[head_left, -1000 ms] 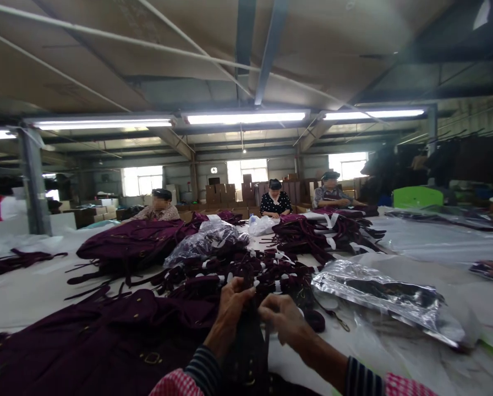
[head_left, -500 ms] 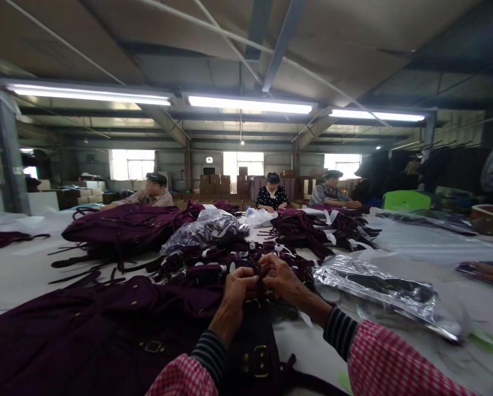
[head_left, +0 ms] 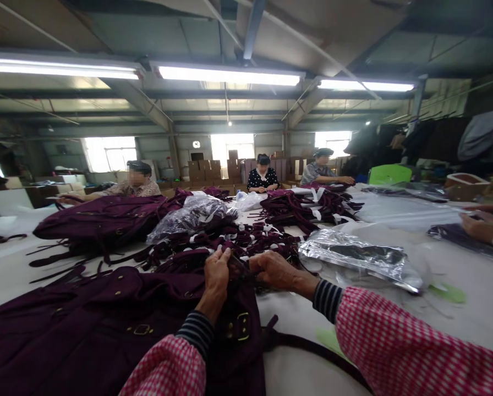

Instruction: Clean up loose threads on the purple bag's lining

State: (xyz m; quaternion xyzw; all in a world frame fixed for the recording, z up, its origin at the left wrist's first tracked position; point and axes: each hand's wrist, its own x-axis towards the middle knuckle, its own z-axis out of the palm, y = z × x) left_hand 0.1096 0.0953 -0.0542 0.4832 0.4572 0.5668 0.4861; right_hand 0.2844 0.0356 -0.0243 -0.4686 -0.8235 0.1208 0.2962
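My left hand (head_left: 217, 273) and my right hand (head_left: 273, 270) are close together over a dark purple garment (head_left: 106, 319) lying on the white table (head_left: 23, 275). Both hands have their fingers closed on a dark strap or band of the garment (head_left: 239, 270) stretched between them. A belt with a brass buckle (head_left: 242, 325) lies just under my left wrist. Behind my hands sits a heap of purple belts with white tags (head_left: 246, 242).
A silvery plastic bag (head_left: 357, 258) lies to the right of my hands. More purple coats (head_left: 102, 220) and bagged pieces (head_left: 192, 217) pile up farther back. Three people sit at the far side (head_left: 263, 176). Another person's hand (head_left: 483, 225) rests at the right edge.
The view has tilted down and my hands have shifted a little left and lower on the garment, still gripping the strap. Another person's hand has come into view at the right.
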